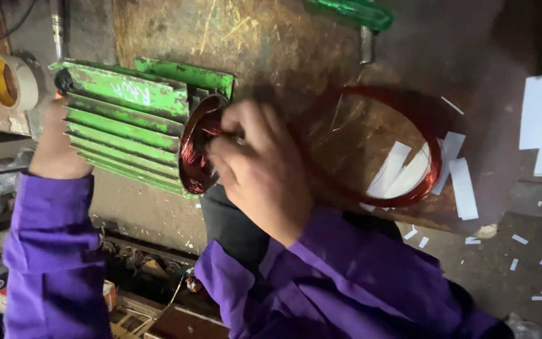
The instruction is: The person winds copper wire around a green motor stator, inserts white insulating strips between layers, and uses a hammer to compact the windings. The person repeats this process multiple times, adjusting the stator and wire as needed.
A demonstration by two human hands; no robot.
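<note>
a: from the head view, what is going on?

b: the right hand (261, 166) is curled shut, fingers pinching red copper winding wire (197, 150) at the open end of the green finned motor housing (130, 129). the left hand (54, 147) rests against the far end of the housing, back towards the camera, so i cannot tell how far it is closed; it looks to be steadying the casing.

a: which step, would you say?

b: i judge it as working a coil into the stator slots. a loose loop of copper wire (431, 169) trails to the right. any further feeding would call for a firm hold on the housing and care not to kink the strands.

a: and the surroundings?

b: a worn, scratched wooden desk (271, 44) with white paper strips (462, 188) lying on it, a roll of tape (10, 80) at the left, a green handle (352, 12) at the top, clutter and a dusty floor (503, 263) below. both sleeves are purple.
</note>
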